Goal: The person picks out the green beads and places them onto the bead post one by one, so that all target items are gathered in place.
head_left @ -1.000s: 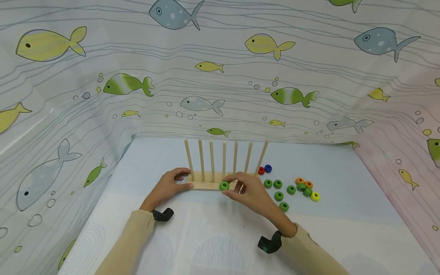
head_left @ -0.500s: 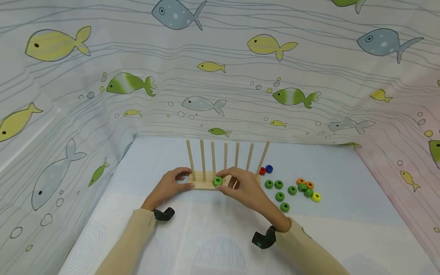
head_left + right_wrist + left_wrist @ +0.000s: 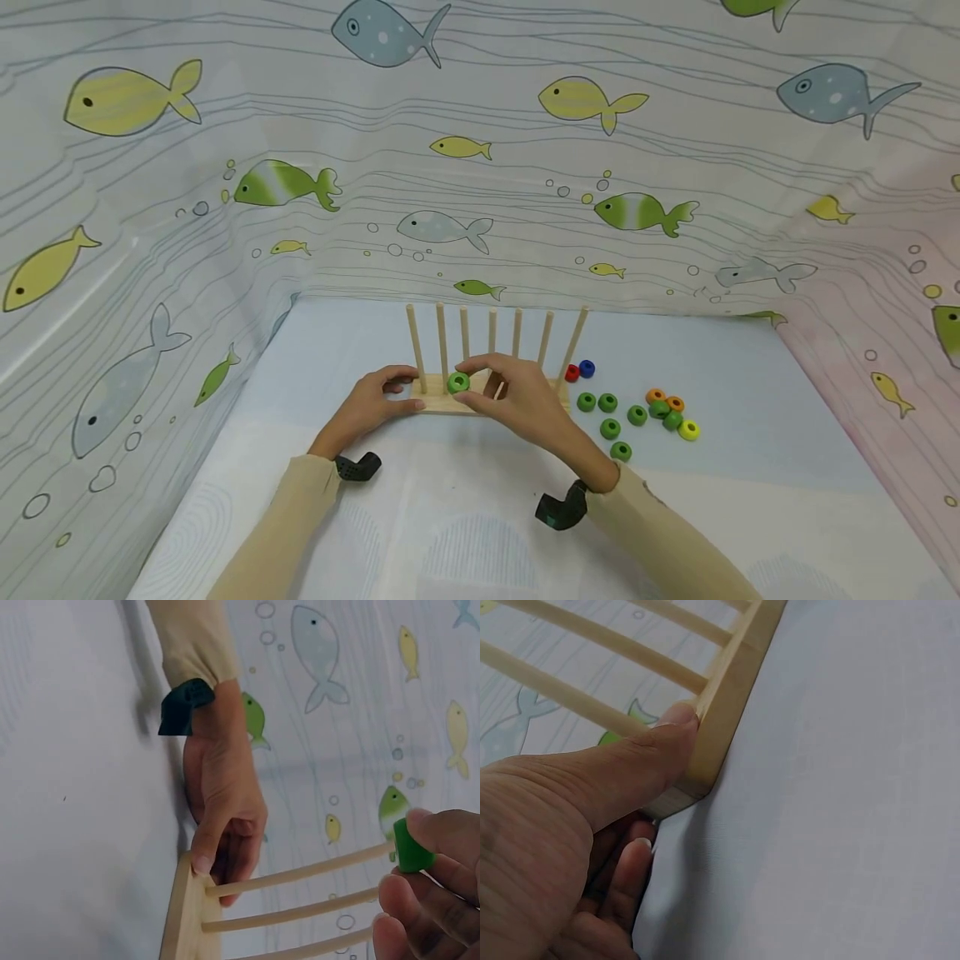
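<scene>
In the head view, a wooden peg rack (image 3: pixel 435 404) with several upright pegs stands on the table. My left hand (image 3: pixel 373 407) grips its left end; the left wrist view has the thumb (image 3: pixel 671 742) on the base and the other fingers curled by the end face. Between thumb and fingertips, my right hand (image 3: pixel 517 396) pinches a green bead (image 3: pixel 458 382) with a hole. It is held up in front of the left-hand pegs. From the right wrist, the green bead (image 3: pixel 411 847) overlaps a peg's tip (image 3: pixel 379 851); whether they touch, I cannot tell.
Several loose green beads (image 3: pixel 610 429) lie right of the rack. Two orange beads (image 3: pixel 656 396) and a yellow bead (image 3: pixel 688 430) are farther right. A red bead (image 3: pixel 572 373) and a blue bead (image 3: pixel 587 368) sit by the rack's right end. A fish-patterned curtain (image 3: pixel 517 175) surrounds the table.
My right hand has carried the green bead left and slightly upward, from the rack's middle towards the left-hand pegs. The left hand keeps its hold on the rack.
</scene>
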Tool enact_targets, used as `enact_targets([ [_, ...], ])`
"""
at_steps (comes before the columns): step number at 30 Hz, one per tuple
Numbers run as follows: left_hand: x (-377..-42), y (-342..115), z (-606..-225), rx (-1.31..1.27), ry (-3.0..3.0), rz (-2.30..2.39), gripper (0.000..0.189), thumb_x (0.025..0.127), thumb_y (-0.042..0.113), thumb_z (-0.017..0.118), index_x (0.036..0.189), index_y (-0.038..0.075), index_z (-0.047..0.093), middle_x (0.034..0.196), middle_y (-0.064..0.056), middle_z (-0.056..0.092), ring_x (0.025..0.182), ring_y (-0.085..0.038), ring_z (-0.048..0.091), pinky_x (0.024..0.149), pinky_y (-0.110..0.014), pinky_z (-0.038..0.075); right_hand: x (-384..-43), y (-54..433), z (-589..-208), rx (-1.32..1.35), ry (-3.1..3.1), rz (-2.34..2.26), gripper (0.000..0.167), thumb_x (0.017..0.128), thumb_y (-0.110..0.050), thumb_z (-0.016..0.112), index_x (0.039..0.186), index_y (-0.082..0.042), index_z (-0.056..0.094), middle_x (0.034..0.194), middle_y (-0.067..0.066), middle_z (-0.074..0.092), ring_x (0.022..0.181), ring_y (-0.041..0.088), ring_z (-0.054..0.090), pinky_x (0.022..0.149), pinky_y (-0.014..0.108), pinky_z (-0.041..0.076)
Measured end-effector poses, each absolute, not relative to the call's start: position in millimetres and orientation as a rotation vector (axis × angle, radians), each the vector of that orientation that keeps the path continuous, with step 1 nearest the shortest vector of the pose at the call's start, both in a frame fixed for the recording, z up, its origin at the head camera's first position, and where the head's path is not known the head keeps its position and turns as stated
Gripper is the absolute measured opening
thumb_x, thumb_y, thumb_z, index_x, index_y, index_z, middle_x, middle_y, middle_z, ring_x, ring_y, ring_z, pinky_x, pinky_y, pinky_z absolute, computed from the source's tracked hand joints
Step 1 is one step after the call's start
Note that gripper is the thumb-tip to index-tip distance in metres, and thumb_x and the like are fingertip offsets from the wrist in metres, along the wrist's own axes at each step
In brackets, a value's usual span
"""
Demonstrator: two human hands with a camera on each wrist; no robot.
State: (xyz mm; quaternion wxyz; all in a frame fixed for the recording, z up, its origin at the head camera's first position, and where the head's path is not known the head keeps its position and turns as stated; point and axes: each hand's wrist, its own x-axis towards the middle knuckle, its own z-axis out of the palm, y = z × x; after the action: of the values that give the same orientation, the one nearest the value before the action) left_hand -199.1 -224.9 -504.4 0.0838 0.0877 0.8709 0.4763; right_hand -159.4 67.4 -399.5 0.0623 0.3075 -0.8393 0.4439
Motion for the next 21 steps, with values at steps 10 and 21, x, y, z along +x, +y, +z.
enact_targets([
  [10, -198, -223, -503, 0.277, 2.607, 1.416, 0.065, 0.085, 0.034, 0.087, 0.141, 0.013, 0.060, 0.138, -0.011, 0.061, 0.121, -0.031, 0.059, 0.105, -0.050, 0.048, -165, 64, -387, 1.015, -2.439, 1.305, 0.033, 0.088, -0.019, 0.084, 0.119, -0.012, 0.075, 0.099, -0.005, 0.074, 0.060, 0.001, 0.057, 0.048, 0.023, 0.047],
  [21, -198, -222, -502, 0.273, 2.607, 1.413, 0.065, 0.086, 0.034, 0.086, 0.142, 0.013, 0.060, 0.139, -0.012, 0.061, 0.122, -0.032, 0.059, 0.106, -0.050, 0.047, -169, 51, -373, 1.025, -2.386, 1.312, 0.031, 0.089, -0.020, 0.084, 0.118, -0.012, 0.075, 0.106, -0.004, 0.075, 0.060, -0.002, 0.059, 0.049, 0.023, 0.048],
])
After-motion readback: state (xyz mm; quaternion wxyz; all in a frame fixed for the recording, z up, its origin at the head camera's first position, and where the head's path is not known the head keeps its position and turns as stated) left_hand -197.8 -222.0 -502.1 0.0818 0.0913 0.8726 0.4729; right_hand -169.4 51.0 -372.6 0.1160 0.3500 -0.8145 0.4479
